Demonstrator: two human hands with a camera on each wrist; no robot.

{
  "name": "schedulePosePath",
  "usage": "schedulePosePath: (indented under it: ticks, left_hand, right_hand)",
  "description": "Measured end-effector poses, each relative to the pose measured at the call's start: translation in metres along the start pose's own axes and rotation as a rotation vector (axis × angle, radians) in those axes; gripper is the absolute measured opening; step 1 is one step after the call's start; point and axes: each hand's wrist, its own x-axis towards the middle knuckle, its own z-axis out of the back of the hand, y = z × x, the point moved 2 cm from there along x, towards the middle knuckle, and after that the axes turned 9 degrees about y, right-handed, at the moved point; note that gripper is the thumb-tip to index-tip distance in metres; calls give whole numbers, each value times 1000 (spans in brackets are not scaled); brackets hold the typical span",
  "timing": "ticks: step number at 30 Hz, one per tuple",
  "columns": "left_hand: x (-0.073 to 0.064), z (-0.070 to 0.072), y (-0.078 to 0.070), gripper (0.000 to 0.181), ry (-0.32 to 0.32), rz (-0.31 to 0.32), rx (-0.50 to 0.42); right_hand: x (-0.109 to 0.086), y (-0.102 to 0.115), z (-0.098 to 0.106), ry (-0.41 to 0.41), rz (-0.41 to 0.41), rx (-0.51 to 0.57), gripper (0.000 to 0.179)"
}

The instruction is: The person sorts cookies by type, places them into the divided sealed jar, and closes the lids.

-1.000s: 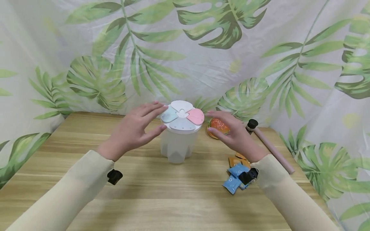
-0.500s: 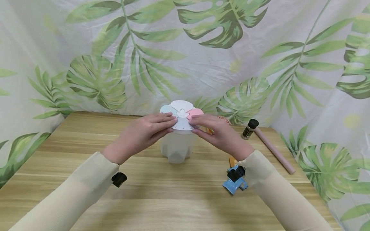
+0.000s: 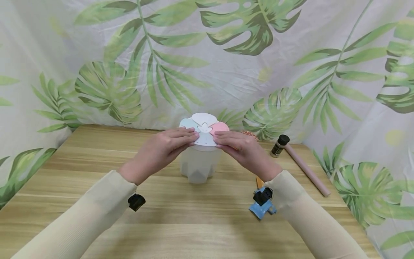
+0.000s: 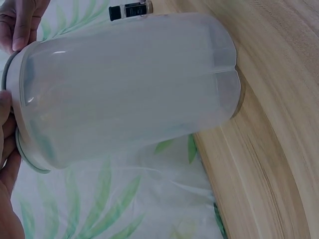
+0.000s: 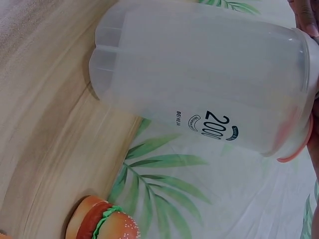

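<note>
A tall frosted plastic storage container (image 3: 198,166) stands upright on the wooden table. Its lid (image 3: 203,118) has petal-like flaps in white, mint, pale blue and pink. My left hand (image 3: 158,145) rests straight fingers on the near left of the lid, over the mint and pale blue flaps. Mirroring it, my right hand (image 3: 240,145) presses its fingers by the pink flap. Both thumbs lie low, at the lid's rim. Black lettering with "2000" shows on the container's side (image 5: 214,124) in the right wrist view.
Right of the container are a toy hamburger (image 5: 102,221), partly hidden by my hand in the head view, and a black-capped jar (image 3: 277,147). A pink rod (image 3: 307,171) lies farther right. Blue packets (image 3: 258,211) and an orange packet (image 3: 260,182) lie by my right wrist.
Both hands were apart beside the lid a second ago; they have come inward onto its near part and stay there. The container stands where it was.
</note>
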Motion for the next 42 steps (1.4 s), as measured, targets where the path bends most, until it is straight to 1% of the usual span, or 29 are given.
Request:
schedulePosePath:
  ticks: [5,12,16,21,26,30,33,37,42]
  left_hand:
    - [1,-1,-1,39,-17,-9,19]
    - [2,-3,-3,34,-28,-9,26]
    - [3,-4,-3,31,-50,-5,33]
    - [4,-4,-3,35,-67,-2,14]
    - [4,-4,-1,44,-31,40,-25]
    - [5,-4,1,54,9,73,-60]
    - [7,-3,1,63,23,77,-69]
    - [8,-3,2,71,24,78,-76]
    - [8,-3,3,74,31,84,-108]
  right_hand:
    - [-2,-3,-2,-32,7,34,32]
    - [-3,-5,-3,-73,15,74,33]
    - [-1,-7,-3,-82,-9,114,33]
    - [3,-7,0,-83,-56,156,29]
    - [7,-8,4,-77,-117,168,23]
    - [12,-10,6,-66,-164,191,24]
    - [18,-12,6,-66,-194,200,23]
    - [24,-15,7,-91,-238,194,20]
    - [29,-17,7,-86,-315,263,20]
